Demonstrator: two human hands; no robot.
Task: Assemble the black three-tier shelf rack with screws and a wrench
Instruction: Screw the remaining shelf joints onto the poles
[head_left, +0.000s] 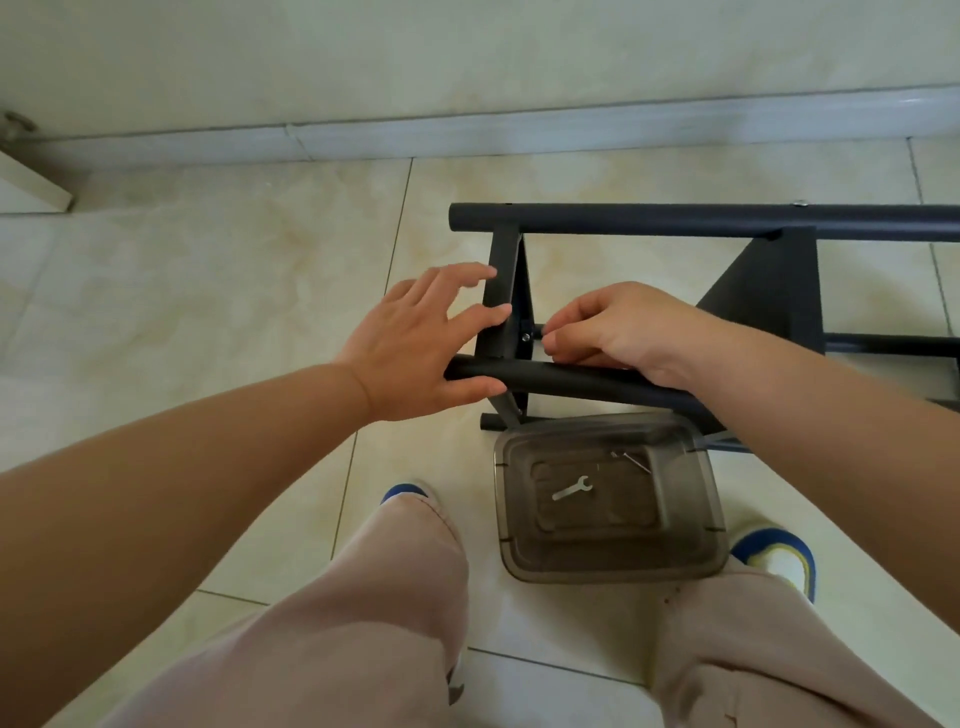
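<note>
The black shelf rack (675, 221) lies on its side on the tiled floor, its tubes running left to right. My left hand (415, 343) is spread open, fingertips against the end shelf panel (501, 291) and thumb under the near tube (561, 382). My right hand (623, 332) reaches over that tube and pinches a small screw (527, 338) at the inner face of the panel. A silver wrench (571, 488) lies in a smoky plastic tray (691, 545) on the floor below the rack.
The wall and skirting run across the far side. A white furniture corner (31, 182) sits at far left. My knees and blue-and-white slippers (776, 556) flank the tray. A thin metal piece (631, 460) lies in the tray's far corner.
</note>
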